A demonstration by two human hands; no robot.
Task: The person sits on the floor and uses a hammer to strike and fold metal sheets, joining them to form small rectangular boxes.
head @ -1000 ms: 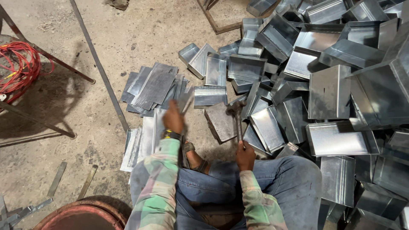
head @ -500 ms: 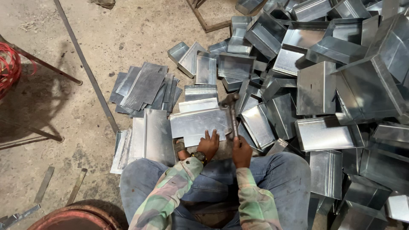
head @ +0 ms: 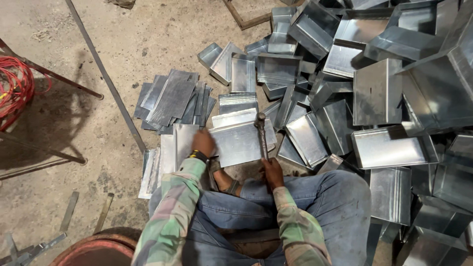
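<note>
A bare, dusty concrete floor (head: 74,64) serves as the work surface, viewed from above a seated person. A flat galvanised sheet blank (head: 241,143) is laid on the floor just ahead of the knees, resting partly on other blanks. It is pinned at its left edge by the left hand (head: 203,143), whose fingers are laid flat and pressed together on the metal. A hammer (head: 261,135) is gripped by the right hand (head: 272,172), the fingers wrapped tight around the lower end of the handle, with the head poised over the upper right part of the blank. For sound work, the blank is judged to need firm, flat support beneath the struck edge, and the holding hand is best kept well apart from the line of the blow. Short, square strikes are advised, since a glancing hit could dent the thin sheet or shift it. A fan of flat blanks (head: 172,101) lies to the upper left, and a large heap of folded metal trays (head: 384,93) crowds the right. A long steel rod (head: 106,79) crosses the floor, and a red cable coil (head: 15,88) sits at the far left.
</note>
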